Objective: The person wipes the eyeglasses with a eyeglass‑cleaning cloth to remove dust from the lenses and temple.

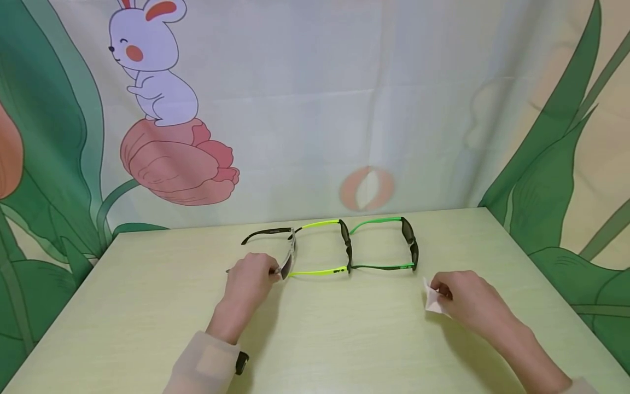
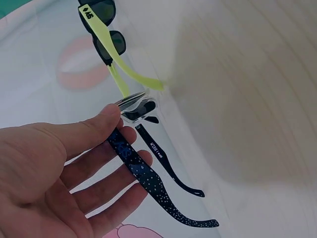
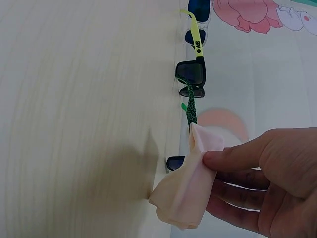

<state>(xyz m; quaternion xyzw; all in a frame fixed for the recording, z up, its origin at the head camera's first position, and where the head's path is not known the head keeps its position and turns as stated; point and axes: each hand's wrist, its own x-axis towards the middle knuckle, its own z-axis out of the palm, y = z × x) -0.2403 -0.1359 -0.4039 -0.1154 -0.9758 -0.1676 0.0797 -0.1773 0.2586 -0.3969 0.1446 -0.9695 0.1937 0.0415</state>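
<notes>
On the left of the row, my left hand pinches a pair of sunglasses by the hinge corner, between thumb and fingers. Their front is clear and their arms are dark, the nearer one speckled white. Beside them are black-fronted sunglasses with yellow arms, then a black-fronted pair with green arms. Both of these have unfolded arms pointing left. My right hand, to the right of the green pair, grips a pale pink cloth between thumb and fingers. In the right wrist view the cloth hides part of the green pair.
The pale wooden table carries the row near its back edge. Behind it hangs a curtain printed with a rabbit, flowers and leaves. A dark band shows at my left sleeve.
</notes>
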